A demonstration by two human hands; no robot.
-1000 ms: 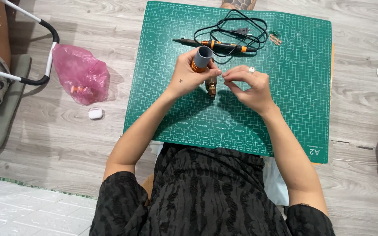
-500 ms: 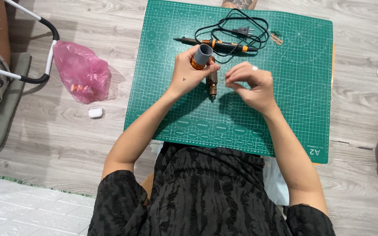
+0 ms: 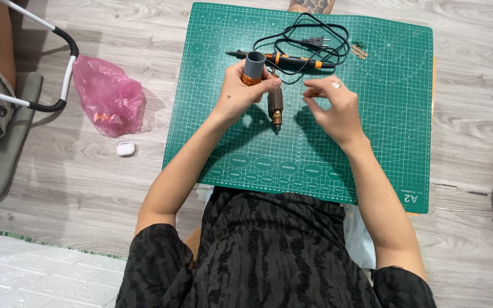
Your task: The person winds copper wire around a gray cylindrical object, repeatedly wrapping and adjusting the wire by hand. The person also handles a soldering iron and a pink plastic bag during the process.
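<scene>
Grey tube (image 3: 254, 63) in left hand (image 3: 241, 94), right hand (image 3: 331, 105) just beside.

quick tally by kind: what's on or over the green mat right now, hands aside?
Soldering iron with cord: 1
Grey spool of copper wire, in the left hand: 1
Motor rotor, also held by the left hand: 1
Small brown bits near the mat's top edge: 1 cluster
Total: 4
The right hand hovers beside the rotor; whether it pinches anything is too small to tell.
</scene>
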